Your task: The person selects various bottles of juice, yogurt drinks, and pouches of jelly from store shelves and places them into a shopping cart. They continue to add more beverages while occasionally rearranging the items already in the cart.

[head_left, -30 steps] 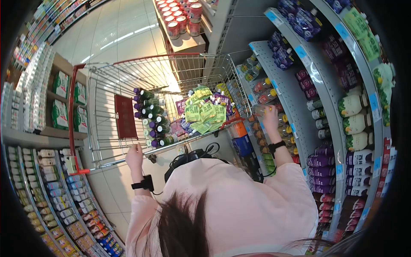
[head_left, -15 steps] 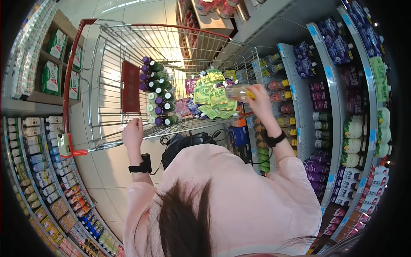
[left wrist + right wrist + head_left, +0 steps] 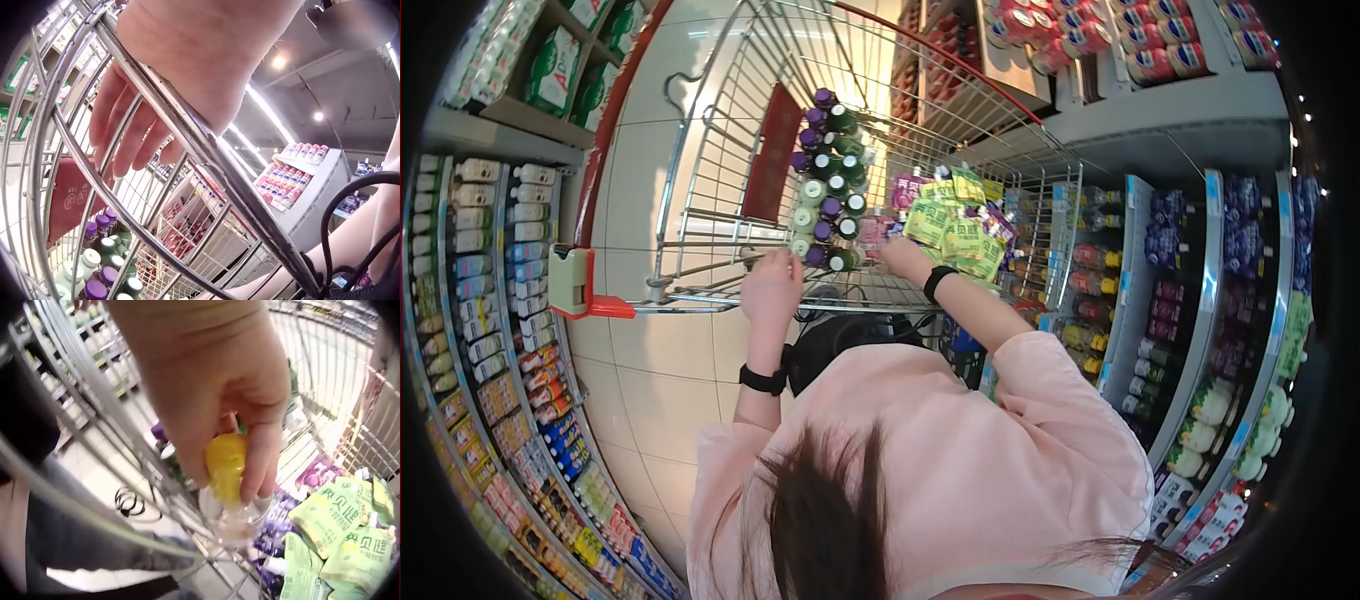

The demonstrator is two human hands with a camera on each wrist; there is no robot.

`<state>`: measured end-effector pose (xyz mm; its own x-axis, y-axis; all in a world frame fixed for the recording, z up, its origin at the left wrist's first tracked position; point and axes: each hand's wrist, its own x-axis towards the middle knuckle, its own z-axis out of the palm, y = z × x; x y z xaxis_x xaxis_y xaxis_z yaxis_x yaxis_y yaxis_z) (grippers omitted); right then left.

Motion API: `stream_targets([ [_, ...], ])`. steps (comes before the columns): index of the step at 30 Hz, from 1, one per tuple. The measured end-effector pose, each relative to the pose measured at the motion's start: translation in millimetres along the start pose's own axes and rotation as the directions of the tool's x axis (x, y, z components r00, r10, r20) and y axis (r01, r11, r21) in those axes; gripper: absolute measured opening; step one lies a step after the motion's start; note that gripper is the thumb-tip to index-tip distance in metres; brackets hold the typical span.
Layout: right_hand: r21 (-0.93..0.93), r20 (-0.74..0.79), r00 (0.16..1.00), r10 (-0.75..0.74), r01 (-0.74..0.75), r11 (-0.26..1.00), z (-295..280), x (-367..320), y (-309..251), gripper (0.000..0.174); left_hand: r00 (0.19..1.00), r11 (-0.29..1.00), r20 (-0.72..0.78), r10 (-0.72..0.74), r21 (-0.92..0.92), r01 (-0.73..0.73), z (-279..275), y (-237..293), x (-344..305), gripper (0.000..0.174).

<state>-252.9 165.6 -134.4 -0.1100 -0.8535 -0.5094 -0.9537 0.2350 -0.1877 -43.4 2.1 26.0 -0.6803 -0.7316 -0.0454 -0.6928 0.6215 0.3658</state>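
Observation:
In the right wrist view my right hand (image 3: 206, 381) pinches the yellow cap (image 3: 226, 456) of a clear bottle (image 3: 232, 519) inside the wire cart, beside green pouches (image 3: 328, 515). From the head view, that right hand (image 3: 908, 262) is between the dark green bottles (image 3: 838, 258) and the pouches (image 3: 945, 225); its bottle is hidden there. My left hand (image 3: 772, 288) is at the cart's near side. The left wrist view has the left hand (image 3: 181, 69) over the metal rim (image 3: 206, 147), fingers loosely bent with nothing held. Purple-capped bottles (image 3: 107, 275) stand below it.
The cart's red handle (image 3: 622, 120) is at the left. Shelves of small bottles (image 3: 530, 230) line the left side. On the right, shelves hold yellow-capped bottles (image 3: 1090, 310) and blue-purple pouches (image 3: 1168, 225). Red-and-white cans (image 3: 1165, 60) are at the far right top.
My right hand has moved left from the shelf into the cart with the clear bottle. The view has turned, and the cart appears farther right and tilted. The left hand stays near the cart's side.

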Motion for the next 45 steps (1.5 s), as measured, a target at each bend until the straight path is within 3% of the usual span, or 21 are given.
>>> stream_targets([
  [3,0.119,-0.081,0.981,0.174,-0.164,0.979,47.2,12.3,-6.5,0.015,1.000,1.000,-0.018,0.016,-0.004,-0.016,3.1,-2.9,-0.6,0.018],
  [4,0.041,0.066,0.991,0.119,-0.122,0.992,47.4,8.4,-4.1,0.029,1.000,1.000,-0.007,0.012,-0.009,-0.012,3.2,-2.5,-0.7,0.018],
  [7,0.084,0.345,0.937,-0.054,0.026,0.996,37.8,22.2,9.2,0.038,1.000,0.999,-0.002,0.029,-0.019,-0.029,2.1,-1.7,1.0,0.016],
  [8,0.316,0.362,0.930,-0.066,-0.056,0.947,-3.9,17.0,6.2,0.047,0.999,0.999,0.000,0.032,-0.023,-0.032,0.7,-0.6,1.8,0.016],
  [9,0.582,0.354,0.935,-0.014,-0.208,0.786,4.2,20.3,10.1,0.046,0.999,0.999,0.004,0.036,-0.027,-0.035,0.1,0.0,1.2,0.015],
  [10,0.781,0.358,0.933,0.040,-0.323,0.534,14.1,26.2,14.9,0.044,0.999,0.998,-0.002,0.047,-0.032,-0.047,0.8,-0.5,1.3,0.015],
  [11,0.896,0.375,0.923,0.089,-0.386,0.221,23.3,31.8,20.7,0.043,0.998,0.998,-0.012,0.056,-0.037,-0.057,1.6,-1.3,1.4,0.014],
  [12,0.881,0.453,0.889,0.058,-0.457,0.121,3.8,29.6,15.1,0.041,0.998,0.997,-0.022,0.063,-0.039,-0.064,2.6,-1.9,1.4,0.013],
  [15,0.700,0.450,0.891,-0.059,-0.310,0.643,25.1,54.5,40.4,0.033,0.998,0.998,0.006,0.056,-0.024,-0.056,2.6,-2.3,1.4,0.012],
  [16,0.416,0.405,0.914,-0.016,-0.169,0.893,32.3,66.2,47.1,0.033,0.997,0.996,-0.016,0.077,-0.036,-0.078,1.2,-1.5,2.5,0.011],
  [19,0.300,0.231,0.930,0.286,-0.347,0.888,44.4,80.7,62.6,0.025,0.998,0.999,0.044,0.050,-0.019,-0.049,-2.0,1.5,5.3,0.010],
  [25,0.405,0.138,0.885,0.444,-0.460,0.790,87.7,131.9,79.7,0.040,0.995,0.995,-0.037,0.093,-0.029,-0.094,6.3,-1.7,7.5,0.008],
  [27,0.487,0.180,0.849,0.497,-0.515,0.705,101.0,144.2,79.4,0.046,0.997,0.997,-0.008,0.073,-0.008,-0.073,4.0,0.8,7.0,0.009],
  [29,0.454,0.169,0.860,0.481,-0.502,0.736,106.5,151.0,84.0,0.045,0.998,0.998,0.008,0.065,-0.013,-0.065,2.8,0.6,7.7,0.010],
  [32,0.520,0.159,0.784,0.600,-0.583,0.624,104.2,156.8,87.1,0.034,0.998,0.998,0.038,0.051,-0.037,-0.050,1.6,1.0,10.7,0.012],
  [35,0.468,0.120,0.784,0.610,-0.586,0.661,115.0,161.4,93.9,0.028,0.998,0.999,0.053,0.041,-0.036,-0.039,2.4,2.2,13.4,0.012],
  [36,0.466,0.030,0.775,0.631,-0.570,0.677,117.1,160.9,94.0,0.025,0.997,0.999,0.058,0.047,-0.030,-0.045,1.3,2.6,13.9,0.012],
  [40,0.368,0.025,0.843,0.538,-0.508,0.779,113.8,151.0,90.1,0.015,0.992,0.998,0.110,0.054,-0.035,-0.051,-2.1,1.5,12.2,0.011],
  [41,0.262,0.035,0.877,0.479,-0.470,0.843,106.4,149.8,87.0,0.017,0.995,0.998,0.083,0.057,-0.034,-0.054,-0.7,2.4,12.7,0.010],
  [43,0.250,0.030,0.908,0.418,-0.412,0.876,100.6,146.4,82.0,0.017,0.998,0.998,0.028,0.063,-0.024,-0.062,0.9,3.1,10.9,0.007],
  [45,0.323,-0.019,0.862,0.506,-0.474,0.819,94.5,132.2,81.8,0.016,0.998,0.999,0.024,0.053,-0.005,-0.053,2.5,2.6,10.0,0.006],
])
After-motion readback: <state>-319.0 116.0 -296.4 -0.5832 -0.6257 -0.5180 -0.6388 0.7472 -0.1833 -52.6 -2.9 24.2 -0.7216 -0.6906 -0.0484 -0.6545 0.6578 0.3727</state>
